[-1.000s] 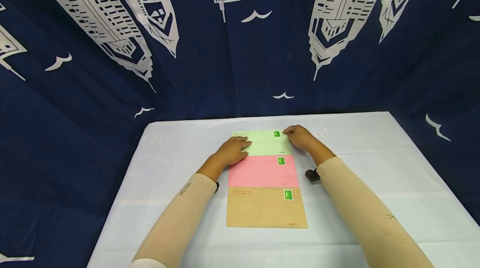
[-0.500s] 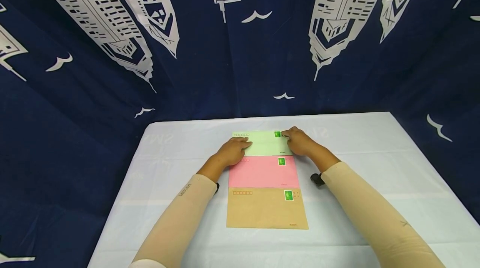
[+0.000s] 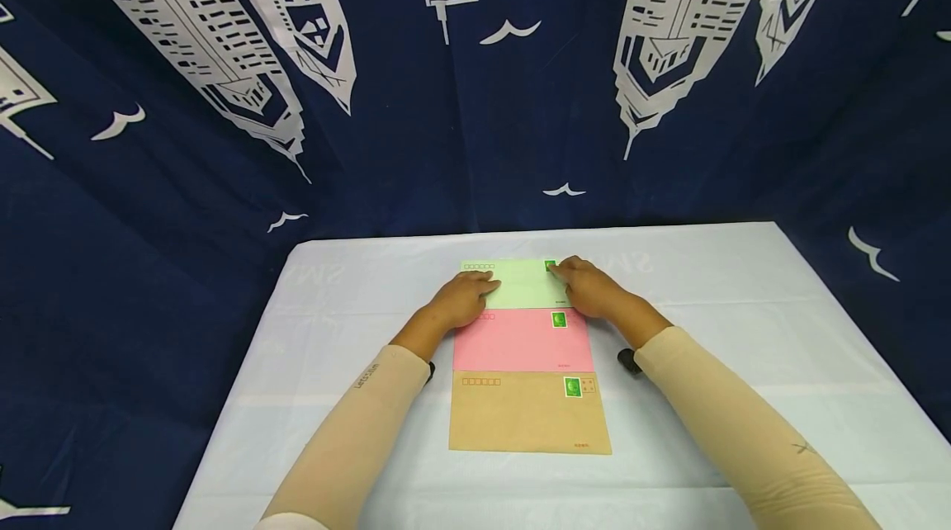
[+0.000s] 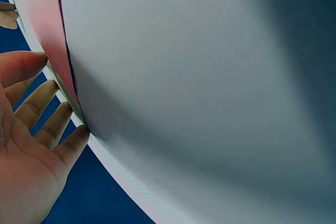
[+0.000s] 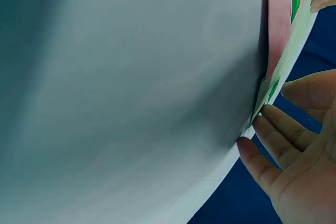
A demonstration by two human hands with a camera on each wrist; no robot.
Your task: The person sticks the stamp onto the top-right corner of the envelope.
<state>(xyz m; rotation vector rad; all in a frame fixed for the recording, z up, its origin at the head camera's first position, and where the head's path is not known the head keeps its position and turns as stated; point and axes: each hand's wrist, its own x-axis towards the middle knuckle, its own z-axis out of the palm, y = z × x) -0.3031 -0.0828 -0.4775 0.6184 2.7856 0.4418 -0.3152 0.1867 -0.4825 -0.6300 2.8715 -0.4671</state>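
Three envelopes lie in a column: light green (image 3: 523, 286) at the far end, pink (image 3: 513, 344) in the middle, brown (image 3: 513, 418) nearest. Each bears a green stamp at its upper right. My left hand (image 3: 459, 299) rests on the left side of the green envelope, its thumb by the pink one's top edge. Over the green envelope's right end lies my right hand (image 3: 592, 286), its forefinger touching the stamp (image 3: 550, 265) and partly covering it. Both wrist views show the left hand (image 4: 39, 140) and the right hand (image 5: 304, 166) with fingers extended at the envelopes' edges.
A white cloth covers the table (image 3: 357, 398). Behind it hangs a navy curtain (image 3: 475, 150) with white buildings and birds. A small black device (image 3: 628, 362) shows beside the right sleeve (image 3: 728, 414).
My right hand has slid left and slightly nearer, from the green envelope's right edge to its stamp. My left hand has stayed in place, and the envelopes look unmoved.
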